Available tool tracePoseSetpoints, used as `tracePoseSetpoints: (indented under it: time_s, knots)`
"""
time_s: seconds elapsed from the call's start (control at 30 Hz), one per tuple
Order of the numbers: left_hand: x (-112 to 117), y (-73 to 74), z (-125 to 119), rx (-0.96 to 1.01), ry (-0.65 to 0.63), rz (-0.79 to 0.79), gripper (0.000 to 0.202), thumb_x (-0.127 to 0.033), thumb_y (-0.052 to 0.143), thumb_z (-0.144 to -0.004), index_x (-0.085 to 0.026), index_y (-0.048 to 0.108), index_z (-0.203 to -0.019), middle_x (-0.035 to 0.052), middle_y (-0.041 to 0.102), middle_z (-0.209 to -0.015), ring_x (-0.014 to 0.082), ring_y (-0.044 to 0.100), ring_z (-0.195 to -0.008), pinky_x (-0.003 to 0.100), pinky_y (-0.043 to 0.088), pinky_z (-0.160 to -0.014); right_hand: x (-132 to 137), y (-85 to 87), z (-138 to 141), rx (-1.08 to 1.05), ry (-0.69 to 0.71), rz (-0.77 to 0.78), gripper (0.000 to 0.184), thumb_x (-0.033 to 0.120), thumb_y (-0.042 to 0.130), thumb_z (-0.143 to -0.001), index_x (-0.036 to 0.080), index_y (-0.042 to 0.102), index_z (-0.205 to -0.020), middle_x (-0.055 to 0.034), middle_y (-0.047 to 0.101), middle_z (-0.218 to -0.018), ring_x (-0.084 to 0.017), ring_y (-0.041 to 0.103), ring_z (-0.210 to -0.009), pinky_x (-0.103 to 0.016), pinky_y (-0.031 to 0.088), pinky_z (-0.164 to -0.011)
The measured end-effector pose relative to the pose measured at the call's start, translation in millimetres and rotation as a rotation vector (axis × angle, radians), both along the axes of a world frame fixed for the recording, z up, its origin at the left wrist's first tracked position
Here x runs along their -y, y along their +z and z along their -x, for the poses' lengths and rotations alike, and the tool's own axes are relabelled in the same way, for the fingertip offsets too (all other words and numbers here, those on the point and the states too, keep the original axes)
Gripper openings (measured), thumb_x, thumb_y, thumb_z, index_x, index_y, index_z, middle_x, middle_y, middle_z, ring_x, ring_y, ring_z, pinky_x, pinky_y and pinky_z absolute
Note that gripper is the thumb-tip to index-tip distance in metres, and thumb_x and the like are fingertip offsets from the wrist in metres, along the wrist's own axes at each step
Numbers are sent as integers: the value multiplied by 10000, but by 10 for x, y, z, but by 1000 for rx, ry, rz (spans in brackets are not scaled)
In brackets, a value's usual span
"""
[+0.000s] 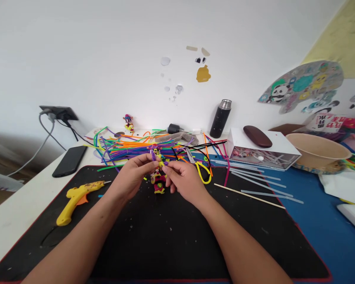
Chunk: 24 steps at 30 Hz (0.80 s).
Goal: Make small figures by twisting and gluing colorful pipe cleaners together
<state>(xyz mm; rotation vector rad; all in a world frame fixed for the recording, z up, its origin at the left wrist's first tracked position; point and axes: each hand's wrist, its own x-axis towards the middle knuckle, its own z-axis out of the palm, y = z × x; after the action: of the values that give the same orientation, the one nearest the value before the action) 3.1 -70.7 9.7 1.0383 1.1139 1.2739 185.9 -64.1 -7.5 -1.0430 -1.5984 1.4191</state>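
Between my two hands is a small pipe-cleaner figure (159, 187) in magenta, yellow and purple, held above the far part of the black mat. My left hand (133, 173) pinches it from the left with thumb and forefinger. From the right, my right hand (185, 179) grips its upper part, fingers curled. Fingertips hide some of the figure's middle. Just beyond lies a heap of coloured pipe cleaners (127, 154). Yellow-handled scissors (206, 173) rest right of my right hand.
A yellow glue gun (73, 199) and black phone (69, 161) lie on the left. Clear glue sticks (260, 181) and a thin wooden stick (248, 195) lie right. Behind stand a similar small figure (129, 123), black flask (220, 119), white box (264, 148) and tan bowl (318, 146).
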Motion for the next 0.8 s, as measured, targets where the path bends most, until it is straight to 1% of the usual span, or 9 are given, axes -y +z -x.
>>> tracePoseSetpoints:
  time_s: [0.1, 0.17, 0.23, 0.33, 0.43, 0.53, 0.63, 0.73, 0.8]
  knots:
    - [2, 2, 23, -61, -25, -23, 295, -399, 928, -654, -185, 754, -761, 21, 700, -783, 148, 582, -703, 269, 469, -670, -8, 17, -10, 8, -13, -5, 235, 408, 613, -977, 193, 707, -996, 42, 639, -596, -93, 565, -404, -192, 389, -427]
    - [-4, 3, 42, -90, -47, -27, 323, -428, 936, -647, -186, 770, -780, 37, 737, -818, 166, 615, -732, 288, 490, -715, -12, 29, -19, 23, -16, -16, 240, 413, 609, -979, 194, 706, -994, 41, 642, -599, -92, 567, -407, -193, 397, -435]
    - [-12, 4, 53, -131, -56, -36, 348, -442, 945, -630, -186, 777, -794, 50, 762, -846, 184, 640, -752, 310, 509, -752, -15, 32, -28, 40, -13, -30, 249, 421, 603, -985, 195, 705, -973, 39, 644, -605, -89, 567, -411, -192, 401, -441]
    - [-19, -2, 59, -203, -55, -64, 364, -455, 946, -626, -188, 773, -803, 47, 767, -841, 195, 655, -757, 321, 521, -771, -19, 18, -34, 54, -9, -39, 250, 422, 600, -993, 199, 707, -956, 42, 644, -606, -88, 567, -415, -195, 409, -449]
    - [-22, -23, 76, -306, -42, -95, 363, -496, 905, -687, -185, 766, -813, 44, 764, -824, 194, 654, -744, 310, 513, -746, -21, 0, -32, 65, -9, -41, 230, 402, 598, -997, 203, 710, -968, 46, 646, -605, -91, 570, -421, -201, 424, -463]
    - [-22, -36, 99, -464, -29, -134, 373, -541, 837, -762, -180, 761, -816, 43, 754, -793, 193, 640, -716, 296, 485, -691, -21, -13, -29, 87, 0, -63, 229, 387, 586, -1006, 202, 713, -958, 44, 647, -608, -90, 572, -425, -201, 430, -477]
    - [-21, -29, 106, -575, -13, -159, 389, -568, 799, -780, -182, 752, -783, 35, 736, -742, 192, 621, -681, 288, 464, -648, -20, -22, -30, 117, 15, -84, 251, 390, 561, -1022, 202, 710, -949, 39, 657, -624, -91, 579, -430, -202, 426, -482]
    - [-26, -30, 98, -591, 3, -149, 411, -588, 798, -766, -182, 734, -748, 28, 715, -700, 186, 603, -651, 281, 450, -620, -18, -23, -31, 121, 34, -84, 269, 404, 537, -1035, 203, 706, -978, 36, 672, -649, -90, 582, -433, -204, 427, -488]
    - [-33, -45, 92, -536, 9, -130, 427, -600, 802, -764, -179, 728, -753, 27, 714, -704, 180, 604, -643, 282, 457, -626, -15, -17, -31, 117, 51, -83, 281, 412, 525, -1042, 202, 704, -993, 35, 677, -663, -86, 579, -432, -202, 429, -492]
